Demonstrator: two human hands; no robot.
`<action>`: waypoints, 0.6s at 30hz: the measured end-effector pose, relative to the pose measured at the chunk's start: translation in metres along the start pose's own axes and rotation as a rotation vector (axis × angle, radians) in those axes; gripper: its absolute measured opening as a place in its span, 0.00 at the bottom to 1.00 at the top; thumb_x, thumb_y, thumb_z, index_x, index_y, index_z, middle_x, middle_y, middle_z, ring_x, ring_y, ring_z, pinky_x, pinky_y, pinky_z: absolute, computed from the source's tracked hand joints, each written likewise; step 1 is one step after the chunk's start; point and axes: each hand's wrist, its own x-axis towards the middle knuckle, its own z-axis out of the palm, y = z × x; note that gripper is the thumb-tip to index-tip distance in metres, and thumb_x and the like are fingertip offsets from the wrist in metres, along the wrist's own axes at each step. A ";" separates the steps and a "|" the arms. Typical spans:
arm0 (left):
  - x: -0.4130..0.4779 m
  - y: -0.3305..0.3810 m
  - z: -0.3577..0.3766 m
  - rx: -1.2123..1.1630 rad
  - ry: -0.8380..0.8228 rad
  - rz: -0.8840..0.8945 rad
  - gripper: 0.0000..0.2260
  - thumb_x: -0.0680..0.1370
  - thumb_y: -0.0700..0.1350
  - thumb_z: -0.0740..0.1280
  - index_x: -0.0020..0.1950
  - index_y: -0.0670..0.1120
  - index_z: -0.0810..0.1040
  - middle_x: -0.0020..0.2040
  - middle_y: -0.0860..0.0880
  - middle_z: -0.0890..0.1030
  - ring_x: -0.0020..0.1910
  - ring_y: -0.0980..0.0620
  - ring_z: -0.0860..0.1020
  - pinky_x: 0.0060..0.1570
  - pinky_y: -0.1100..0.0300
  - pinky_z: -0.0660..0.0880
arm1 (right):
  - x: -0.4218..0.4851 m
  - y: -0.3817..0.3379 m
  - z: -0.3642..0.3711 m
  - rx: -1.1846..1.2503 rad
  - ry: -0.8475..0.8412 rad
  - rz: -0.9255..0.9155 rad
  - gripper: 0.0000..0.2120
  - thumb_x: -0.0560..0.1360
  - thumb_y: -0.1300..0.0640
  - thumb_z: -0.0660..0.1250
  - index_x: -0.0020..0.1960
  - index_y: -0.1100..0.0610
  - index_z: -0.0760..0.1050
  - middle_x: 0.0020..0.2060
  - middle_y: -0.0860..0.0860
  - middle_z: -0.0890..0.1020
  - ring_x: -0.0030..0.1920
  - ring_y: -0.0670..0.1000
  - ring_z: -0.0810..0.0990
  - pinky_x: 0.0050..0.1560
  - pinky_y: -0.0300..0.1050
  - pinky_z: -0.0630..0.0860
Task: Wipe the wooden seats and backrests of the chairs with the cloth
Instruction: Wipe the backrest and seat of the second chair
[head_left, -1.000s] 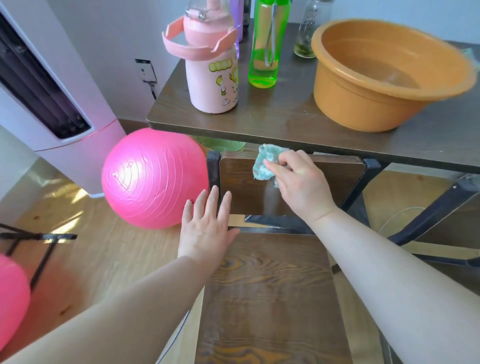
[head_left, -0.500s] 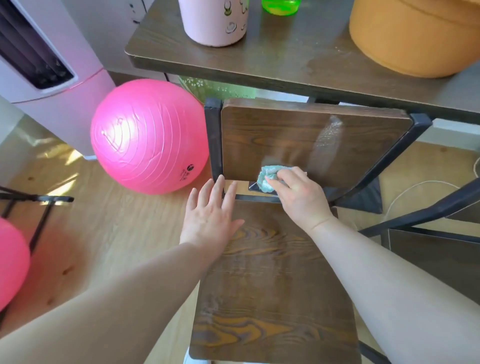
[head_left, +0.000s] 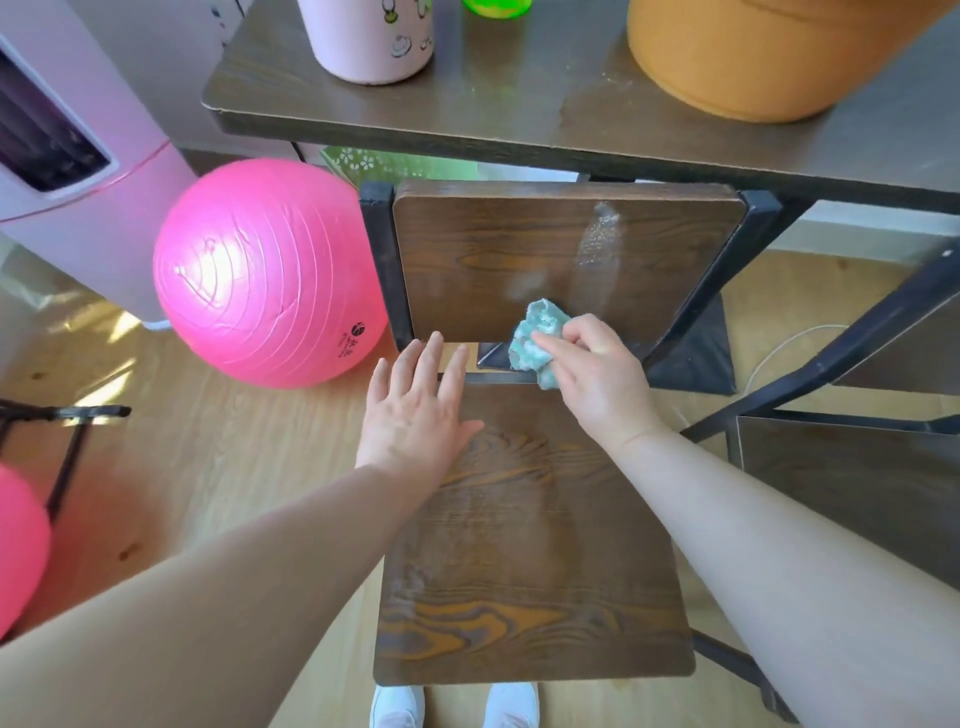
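Note:
A dark wooden chair stands in front of me, its seat (head_left: 530, 561) below and its backrest (head_left: 498, 254) tucked under the table edge. My right hand (head_left: 597, 379) grips a crumpled teal cloth (head_left: 535, 332) against the lower edge of the backrest, near the middle. A wet streak shines on the backrest's right part. My left hand (head_left: 415, 410) lies flat with straight fingers on the rear left corner of the seat, fingertips reaching the backrest's lower edge.
A dark table (head_left: 519, 98) overhangs the chair, bearing an orange basin (head_left: 753, 57), a pink bottle (head_left: 371, 41) and a green bottle (head_left: 496, 6). A pink ball (head_left: 265, 270) sits left of the chair. A second chair seat (head_left: 852, 483) is at right.
My right hand has drawn the cloth down the backrest from its top edge to its bottom edge. The view has tilted down; my left hand stays on the seat.

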 end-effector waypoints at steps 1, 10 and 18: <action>0.001 0.002 -0.005 -0.005 0.005 0.004 0.36 0.79 0.64 0.55 0.79 0.52 0.40 0.80 0.48 0.45 0.78 0.46 0.45 0.76 0.45 0.46 | 0.002 -0.001 -0.015 0.047 0.069 0.011 0.11 0.79 0.55 0.63 0.58 0.57 0.79 0.49 0.49 0.74 0.48 0.46 0.74 0.47 0.41 0.76; 0.017 0.022 -0.029 0.008 0.045 0.074 0.35 0.80 0.64 0.53 0.79 0.51 0.41 0.80 0.47 0.45 0.78 0.45 0.45 0.76 0.44 0.47 | 0.059 0.006 -0.102 0.094 0.488 0.024 0.16 0.75 0.50 0.70 0.56 0.60 0.82 0.47 0.56 0.78 0.50 0.46 0.75 0.47 0.27 0.69; 0.023 0.023 -0.014 0.015 0.011 0.093 0.35 0.80 0.64 0.52 0.79 0.51 0.40 0.80 0.47 0.44 0.78 0.45 0.45 0.76 0.45 0.47 | 0.074 0.007 -0.079 0.010 0.536 0.024 0.10 0.77 0.55 0.69 0.53 0.60 0.82 0.47 0.55 0.78 0.48 0.52 0.77 0.46 0.40 0.76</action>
